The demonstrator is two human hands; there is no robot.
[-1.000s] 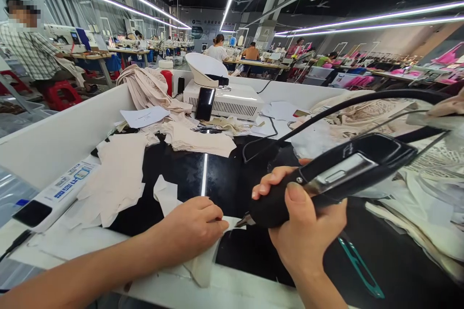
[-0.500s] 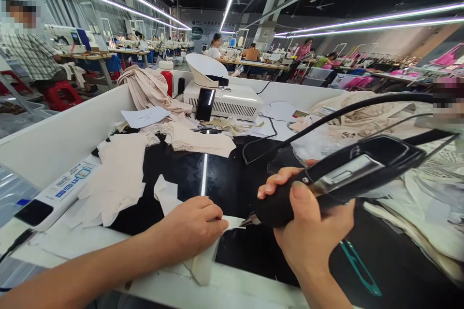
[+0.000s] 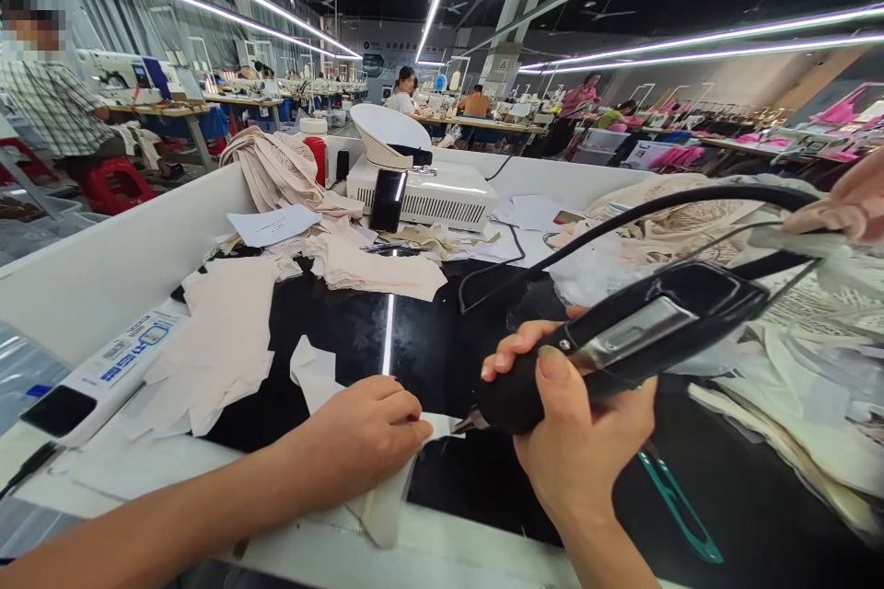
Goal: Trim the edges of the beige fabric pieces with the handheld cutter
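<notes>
My left hand, fingers curled together, pinches a pale fabric piece at the near edge of the black work surface. The piece passes under my fingers, and a white corner sticks out on their right. My right hand is wrapped round a black corded handheld tool with a metal plate on its side. Its pointed metal tip meets or nearly meets that corner; contact is hard to make out. Beyond my left hand lies another white scrap. To the right of my right wrist lies a teal slotted tool.
Stacked beige fabric pieces lie left, beside a white boxed device. A phone leans on a white machine at the back. Lace fabric heaps up right. Another person's hand is by the tool's cable.
The handheld tool's rear end has shifted slightly left and down, its tip staying by the fabric corner. Another person's hand has come into view at the right. My left hand stays put.
</notes>
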